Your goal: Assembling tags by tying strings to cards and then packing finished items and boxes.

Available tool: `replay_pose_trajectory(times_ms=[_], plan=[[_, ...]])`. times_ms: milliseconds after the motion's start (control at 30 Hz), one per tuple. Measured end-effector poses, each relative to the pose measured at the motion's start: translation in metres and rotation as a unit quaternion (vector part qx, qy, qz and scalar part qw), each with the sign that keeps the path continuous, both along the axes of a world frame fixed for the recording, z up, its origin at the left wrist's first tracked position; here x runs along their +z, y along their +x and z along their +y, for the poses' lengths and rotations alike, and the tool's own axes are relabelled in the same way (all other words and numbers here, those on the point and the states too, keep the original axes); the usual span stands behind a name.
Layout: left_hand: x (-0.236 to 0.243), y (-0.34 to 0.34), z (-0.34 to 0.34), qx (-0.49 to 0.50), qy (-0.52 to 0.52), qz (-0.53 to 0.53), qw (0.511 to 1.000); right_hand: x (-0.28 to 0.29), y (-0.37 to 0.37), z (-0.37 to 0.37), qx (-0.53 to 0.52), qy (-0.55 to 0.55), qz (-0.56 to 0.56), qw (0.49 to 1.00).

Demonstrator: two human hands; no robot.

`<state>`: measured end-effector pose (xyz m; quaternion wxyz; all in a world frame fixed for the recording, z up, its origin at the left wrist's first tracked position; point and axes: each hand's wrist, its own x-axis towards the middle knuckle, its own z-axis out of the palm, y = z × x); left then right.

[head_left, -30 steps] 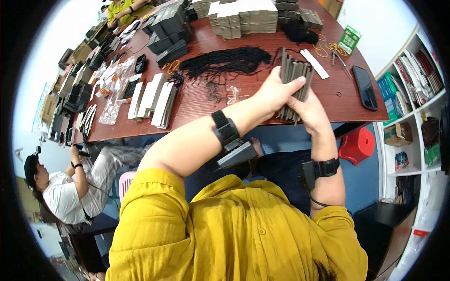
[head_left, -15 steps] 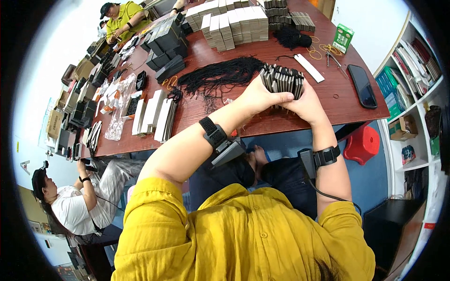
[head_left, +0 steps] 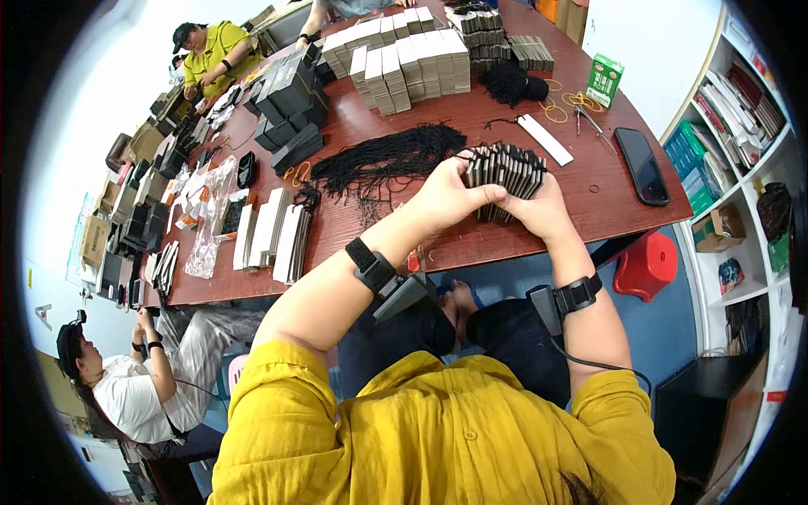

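A thick bundle of narrow card tags (head_left: 505, 172), standing on edge with black cord along the top, is held between my two hands at the table's near edge. My left hand (head_left: 454, 198) closes on the bundle's left side, its thumb across the near face. Around the right side my right hand (head_left: 543, 209) is wrapped, most of its fingers hidden behind the cards. Just beyond lies a loose white tag (head_left: 544, 139) with a black string. To the left, a long hank of black cords (head_left: 387, 156) stretches over the red-brown table (head_left: 471, 240).
White card stacks (head_left: 412, 71) and black boxes (head_left: 286, 97) stand at the back. More white strips (head_left: 269, 227) sit left. At right are a phone (head_left: 641, 166), scissors (head_left: 596, 128), a green carton (head_left: 604, 80) and a red stool (head_left: 645, 265). Co-workers sit left and far left.
The whole view has shifted slightly, so the table sits lower and further left. Both hands keep their hold, and the bundle's tops look a little more fanned.
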<state>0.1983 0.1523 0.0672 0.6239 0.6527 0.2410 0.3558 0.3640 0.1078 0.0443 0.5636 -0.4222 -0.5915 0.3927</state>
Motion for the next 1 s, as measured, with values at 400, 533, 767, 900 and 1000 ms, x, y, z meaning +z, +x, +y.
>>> replay_pose_trajectory(times_ms=[400, 533, 767, 900, 1000], plan=[[0.003, 0.005, -0.001, -0.012, 0.004, -0.045, 0.999, 0.000, -0.005, 0.001, -0.027, -0.016, -0.027, 0.999], [0.002, 0.015, -0.011, 0.013, 0.062, -0.029, 0.998, 0.000, -0.012, 0.002, -0.047, -0.007, -0.034, 0.998], [0.001, 0.023, -0.027, 0.071, -0.015, -0.073, 0.995, 0.003, -0.022, -0.004, -0.043, -0.006, -0.043, 0.998], [0.002, 0.022, -0.025, 0.084, -0.067, -0.107, 0.988, 0.000, -0.023, -0.003, -0.048, -0.046, -0.032, 0.997], [0.012, 0.008, -0.019, -0.023, -0.121, -0.123, 0.985, 0.000, -0.015, -0.006, -0.048, -0.026, -0.078, 0.995]])
